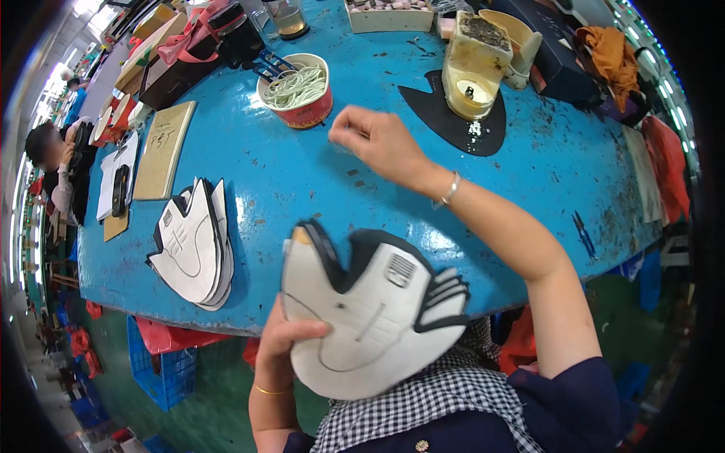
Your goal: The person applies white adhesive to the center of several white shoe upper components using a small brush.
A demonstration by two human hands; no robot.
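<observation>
While my left hand (283,340) grips the fanned stack of white, black-edged shoe-upper pieces (370,309) just off the near edge of the blue worktable (302,181), thumb on its face and fingers hidden behind, I reckon the loose layers could slip apart and drop. Farther out, my right hand (377,143) hovers beside the red paper bowl of pale cord (298,90), fingertips pressed together on something too small to tell; a loose pinch could lose it.
</observation>
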